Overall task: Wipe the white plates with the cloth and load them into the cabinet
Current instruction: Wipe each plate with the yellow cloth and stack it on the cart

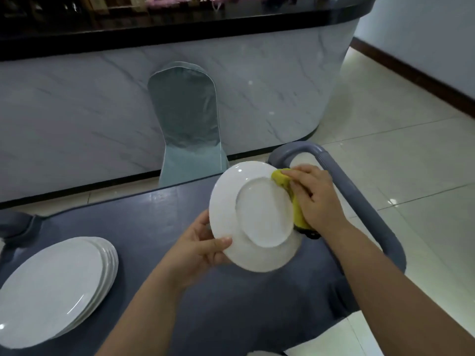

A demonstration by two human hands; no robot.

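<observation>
A white plate (253,217) is held tilted above the grey cart, its underside with the round foot ring facing me. My left hand (198,247) grips its lower left rim, thumb on the underside. My right hand (314,197) presses a yellow cloth (288,195) against the plate's right rim, fingers curled over the cloth. A stack of several white plates (55,289) lies on the cart top at the lower left.
The grey cart top (159,222) has a curved grey handle (341,181) on its right side. A chair in a pale blue cover (186,124) stands against a marble-fronted counter (270,91) with a black top. Tiled floor (411,150) lies to the right.
</observation>
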